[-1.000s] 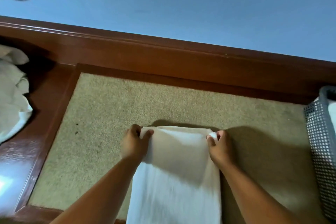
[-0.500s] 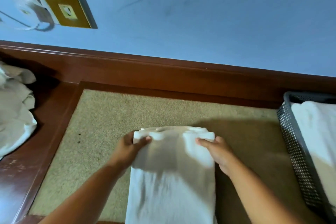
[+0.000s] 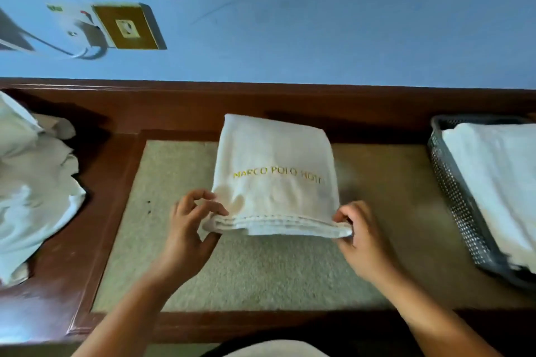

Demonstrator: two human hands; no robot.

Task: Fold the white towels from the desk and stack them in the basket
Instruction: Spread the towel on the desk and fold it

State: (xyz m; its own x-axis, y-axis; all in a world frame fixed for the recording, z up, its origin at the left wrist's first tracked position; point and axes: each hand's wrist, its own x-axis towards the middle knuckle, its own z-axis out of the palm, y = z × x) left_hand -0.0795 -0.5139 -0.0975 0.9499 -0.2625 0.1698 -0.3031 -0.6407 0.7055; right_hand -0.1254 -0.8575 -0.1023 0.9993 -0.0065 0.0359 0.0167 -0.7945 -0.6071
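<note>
White and several layers thick: a folded towel (image 3: 275, 174), at the middle of the view, over a beige mat (image 3: 261, 275) set into a dark wooden desk (image 3: 58, 284). Gold lettering across the top face, reading MARCO POLO HOTE, the last part hard to read. Far end reaching toward twelve o'clock, past the mat's back border onto the wood. Near edge showing stacked hems, gripped at both corners. At the towel's seven o'clock corner, left hand (image 3: 191, 229), thumb and forefinger pinching the layers, the other fingers loosely bent above. At the five o'clock corner, right hand (image 3: 359, 238), fingers and thumb closed on the layers. Near edge either touching the mat or just above it: cannot tell.

Out at three o'clock, well apart from the towel, a grey mesh basket (image 3: 452, 197) on the desk, holding a stack (image 3: 499, 182) of folded white towels. Out at nine o'clock, a crumpled pile (image 3: 32, 191) of white towels on the wood beside the mat. Beyond the desk, toward twelve o'clock, a blue wall (image 3: 319, 23), with a brass socket plate (image 3: 127, 27) at eleven o'clock and a blurred cable beside it.
</note>
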